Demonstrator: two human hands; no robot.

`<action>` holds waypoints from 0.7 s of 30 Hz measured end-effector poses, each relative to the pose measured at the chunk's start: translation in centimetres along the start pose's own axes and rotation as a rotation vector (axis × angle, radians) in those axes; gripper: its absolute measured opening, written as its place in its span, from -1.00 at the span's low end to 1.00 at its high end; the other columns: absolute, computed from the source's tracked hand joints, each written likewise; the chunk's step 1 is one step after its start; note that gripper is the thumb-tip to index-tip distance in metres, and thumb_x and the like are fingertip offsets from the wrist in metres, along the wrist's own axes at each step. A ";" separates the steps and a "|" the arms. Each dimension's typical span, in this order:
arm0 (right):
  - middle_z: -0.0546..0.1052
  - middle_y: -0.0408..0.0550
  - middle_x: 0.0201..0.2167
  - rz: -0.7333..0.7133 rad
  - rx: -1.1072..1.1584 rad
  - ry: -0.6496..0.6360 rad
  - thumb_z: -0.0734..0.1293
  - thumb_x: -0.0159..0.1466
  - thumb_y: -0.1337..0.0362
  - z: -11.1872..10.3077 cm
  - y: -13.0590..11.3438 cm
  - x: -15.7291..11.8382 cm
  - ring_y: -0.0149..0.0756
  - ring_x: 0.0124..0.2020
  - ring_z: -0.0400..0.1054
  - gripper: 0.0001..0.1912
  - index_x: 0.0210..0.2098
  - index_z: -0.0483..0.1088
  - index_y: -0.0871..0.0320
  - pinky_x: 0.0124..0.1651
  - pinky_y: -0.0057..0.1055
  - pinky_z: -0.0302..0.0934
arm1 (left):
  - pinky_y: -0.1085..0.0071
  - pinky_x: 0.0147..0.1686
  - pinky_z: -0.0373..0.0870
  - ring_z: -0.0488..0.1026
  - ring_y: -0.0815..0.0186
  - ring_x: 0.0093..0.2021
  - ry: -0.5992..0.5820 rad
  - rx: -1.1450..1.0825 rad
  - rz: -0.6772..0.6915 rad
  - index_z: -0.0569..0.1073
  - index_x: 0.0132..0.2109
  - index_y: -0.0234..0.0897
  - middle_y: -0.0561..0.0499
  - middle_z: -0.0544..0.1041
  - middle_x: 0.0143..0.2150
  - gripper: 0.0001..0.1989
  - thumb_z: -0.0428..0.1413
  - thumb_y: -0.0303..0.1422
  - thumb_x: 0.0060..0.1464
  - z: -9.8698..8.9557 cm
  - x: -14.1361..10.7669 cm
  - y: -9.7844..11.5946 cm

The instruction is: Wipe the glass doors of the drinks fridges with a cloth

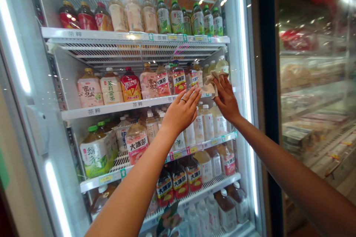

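A glass door point(66, 55) with reflections on it stands in front of shelves of bottled drinks. My right hand point(226, 98) presses a crumpled beige cloth point(210, 84) against the glass, with its fingers over the cloth's right part. Just left of the cloth, my left hand point(183, 109) lies with fingers stretched out, its fingertips near the cloth's edge; a dark ring is on one finger. Nothing is held in the left hand. Behind the hands are the middle shelves, partly hidden by my forearms.
A white handle-like fitting point(38, 129) is at the door's left. Bright light strips point(246, 63) run up both sides. A dark frame point(268, 81) separates another glass-fronted case point(314, 118) on the right, holding packaged goods.
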State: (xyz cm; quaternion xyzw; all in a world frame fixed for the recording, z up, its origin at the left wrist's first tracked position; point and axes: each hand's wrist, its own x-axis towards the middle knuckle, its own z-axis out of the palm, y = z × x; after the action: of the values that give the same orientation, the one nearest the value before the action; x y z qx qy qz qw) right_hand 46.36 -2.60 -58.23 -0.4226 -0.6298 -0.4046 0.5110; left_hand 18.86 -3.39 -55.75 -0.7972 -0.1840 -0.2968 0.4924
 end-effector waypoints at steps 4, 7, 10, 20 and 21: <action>-0.07 -0.35 0.66 0.034 0.022 0.008 0.22 0.53 0.17 0.1 -0.4 0.1 0.01 0.67 -0.23 -0.23 0.62 -0.11 -0.33 0.65 0.28 -0.13 | 0.13 0.61 0.08 0.06 0.15 0.65 -0.006 -0.003 0.001 0.16 0.58 -0.44 -0.11 0.14 0.64 -0.37 -0.09 -0.33 0.48 0.0 0.0 0.0; 0.01 -0.32 0.65 0.009 0.009 -0.030 0.25 0.51 0.15 -0.6 -0.4 -0.5 0.01 0.67 -0.19 -0.23 0.62 -0.07 -0.33 0.65 0.28 -0.13 | 0.12 0.61 0.10 0.06 0.13 0.65 -0.011 -0.006 0.005 0.16 0.58 -0.48 -0.13 0.13 0.64 -0.37 -0.11 -0.34 0.49 0.0 0.0 0.0; 0.03 -0.31 0.65 0.013 0.006 -0.048 0.26 0.50 0.15 -1.1 0.1 -1.2 -0.01 0.67 -0.18 -0.23 0.62 -0.06 -0.32 0.65 0.26 -0.13 | 0.10 0.61 0.09 0.06 0.13 0.65 -0.011 -0.017 0.001 0.16 0.58 -0.48 -0.13 0.12 0.64 -0.38 -0.11 -0.34 0.49 -0.1 0.0 0.0; -0.03 -0.33 0.65 0.045 0.015 -0.010 0.19 0.53 0.18 -0.1 -1.9 0.3 -0.09 0.68 -0.23 -0.28 0.62 -0.05 -0.29 0.67 0.19 -0.14 | 0.10 0.61 0.09 0.07 0.10 0.64 -0.018 -0.032 0.003 0.17 0.57 -0.51 -0.16 0.14 0.64 -0.38 -0.10 -0.35 0.48 -0.3 0.0 0.0; -0.03 -0.34 0.65 0.032 0.015 -0.020 0.19 0.54 0.18 -0.3 -2.0 0.0 -0.10 0.68 -0.23 -0.28 0.62 -0.05 -0.30 0.67 0.20 -0.14 | 0.09 0.61 0.08 0.07 0.11 0.64 -0.014 -0.035 0.002 0.17 0.57 -0.50 -0.16 0.14 0.64 -0.38 -0.11 -0.35 0.48 -0.2 0.0 0.0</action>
State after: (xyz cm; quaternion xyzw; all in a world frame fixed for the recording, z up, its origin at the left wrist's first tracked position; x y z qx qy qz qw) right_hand 44.52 -3.51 -58.30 -0.4329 -0.6310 -0.3874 0.5141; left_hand 18.79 -3.63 -55.72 -0.8080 -0.1815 -0.2941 0.4772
